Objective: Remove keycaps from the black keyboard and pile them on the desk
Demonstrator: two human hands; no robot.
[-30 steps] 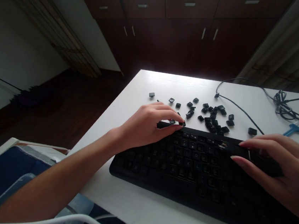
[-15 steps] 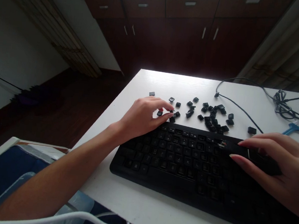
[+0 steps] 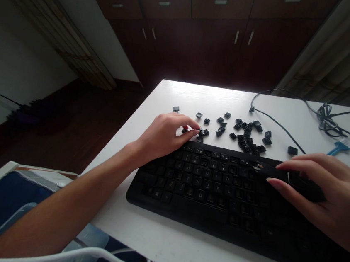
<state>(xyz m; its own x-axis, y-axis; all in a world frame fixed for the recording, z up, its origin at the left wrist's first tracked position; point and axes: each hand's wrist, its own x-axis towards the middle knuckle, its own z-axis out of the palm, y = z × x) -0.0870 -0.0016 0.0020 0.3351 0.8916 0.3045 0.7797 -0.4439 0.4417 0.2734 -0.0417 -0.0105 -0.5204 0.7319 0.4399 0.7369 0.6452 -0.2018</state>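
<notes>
A black keyboard (image 3: 212,189) lies on the white table (image 3: 197,96). Several loose black keycaps (image 3: 246,138) are scattered just behind it. My left hand (image 3: 162,136) reaches past the keyboard's top left corner, its fingertips pinched on a small keycap (image 3: 199,131) at the near edge of the scatter. My right hand (image 3: 321,192) hovers over the keyboard's upper right part and grips a dark slim tool (image 3: 283,175), whose small pale tip points left over the top key row.
A black cable (image 3: 276,123) runs across the back right of the table to a tangle (image 3: 329,120). A small blue brush (image 3: 337,148) lies beside it. Dark wooden cabinets (image 3: 219,35) stand behind. A white-framed blue seat (image 3: 5,196) is at bottom left.
My left hand has left the keyboard's top left corner and moved back onto the table among the loose keycaps. My right hand with the tool has stayed in place.
</notes>
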